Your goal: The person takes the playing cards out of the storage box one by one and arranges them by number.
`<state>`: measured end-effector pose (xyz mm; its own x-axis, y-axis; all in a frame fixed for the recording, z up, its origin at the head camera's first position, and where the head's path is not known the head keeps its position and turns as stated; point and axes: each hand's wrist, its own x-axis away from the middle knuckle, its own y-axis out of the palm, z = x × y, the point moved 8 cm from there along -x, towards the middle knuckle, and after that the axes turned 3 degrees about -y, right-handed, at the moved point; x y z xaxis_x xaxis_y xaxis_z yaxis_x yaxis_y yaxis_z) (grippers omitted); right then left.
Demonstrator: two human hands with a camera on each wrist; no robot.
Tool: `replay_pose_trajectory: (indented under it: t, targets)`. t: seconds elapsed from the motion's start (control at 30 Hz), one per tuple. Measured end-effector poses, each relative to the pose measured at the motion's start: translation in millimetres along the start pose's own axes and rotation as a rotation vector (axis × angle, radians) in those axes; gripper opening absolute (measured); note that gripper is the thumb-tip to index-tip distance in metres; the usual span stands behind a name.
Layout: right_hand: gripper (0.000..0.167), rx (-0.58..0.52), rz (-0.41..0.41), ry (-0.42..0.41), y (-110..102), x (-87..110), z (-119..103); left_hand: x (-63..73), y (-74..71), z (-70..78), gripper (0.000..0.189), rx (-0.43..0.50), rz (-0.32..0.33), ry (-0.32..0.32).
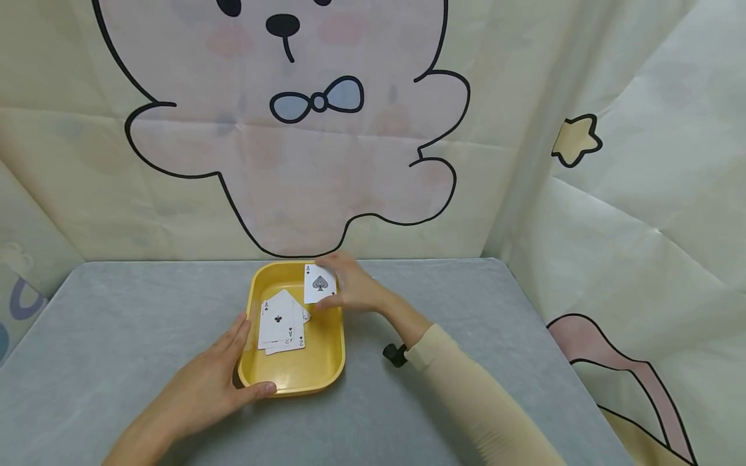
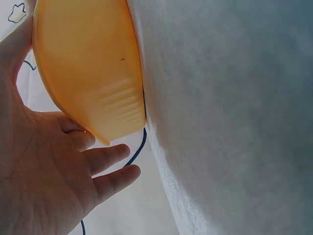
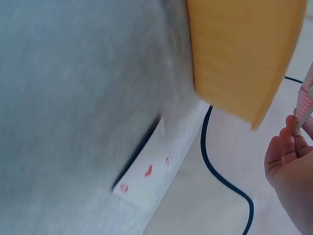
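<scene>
A shallow yellow tray [image 1: 320, 362] stands on the table with a loose pile of playing cards [image 1: 278, 327] inside, an ace of clubs on top. My left hand [image 1: 204, 382] grips the tray's near left corner, thumb over the front rim and fingers along the left side. In the left wrist view, two fingers spread past the tray's end. My right hand [image 1: 357, 285] holds an ace of spades [image 1: 319, 285] face up over the back right corner, between thumb and fingers. The right wrist view shows the card's red patterned back [image 3: 305, 100] in that hand.
On the table beside the tray lies a card with red hearts [image 3: 146, 171], seen in the right wrist view. A grey cloth covers the table [image 1: 146, 310]. Behind it hangs a curtain [image 1: 501, 129] with a cartoon bear. A small black device [image 1: 395, 355] sits at the right wrist.
</scene>
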<state>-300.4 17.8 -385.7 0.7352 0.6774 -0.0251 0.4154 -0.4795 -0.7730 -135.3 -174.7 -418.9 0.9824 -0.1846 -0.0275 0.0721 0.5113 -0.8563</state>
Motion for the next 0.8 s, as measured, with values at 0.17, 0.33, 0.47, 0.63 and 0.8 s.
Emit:
replay_pose_trajectory:
  t: [0.17,0.33,0.47,0.63,0.8]
  targets:
    - [0.084,-0.018,0.013,0.001,-12,5.4,9,-0.7,0.0,-0.3,0.122,-0.004,-0.006,-0.013]
    - [0.083,0.004,0.023,0.016,-22,11.6,21,-0.9,0.1,-0.5,0.123,-0.011,-0.008,-0.017]
    - [0.084,0.006,0.027,0.026,-29,16.9,30,-0.5,0.0,-0.4,0.123,-0.012,-0.006,-0.014]
    - [0.083,-0.013,0.041,0.035,-38,23.3,42,-0.4,-0.5,-0.3,0.123,-0.007,-0.009,-0.019]
    - [0.081,-0.032,0.074,0.059,-48,30.4,54,-0.8,-0.8,-0.5,0.124,-0.005,-0.016,-0.029]
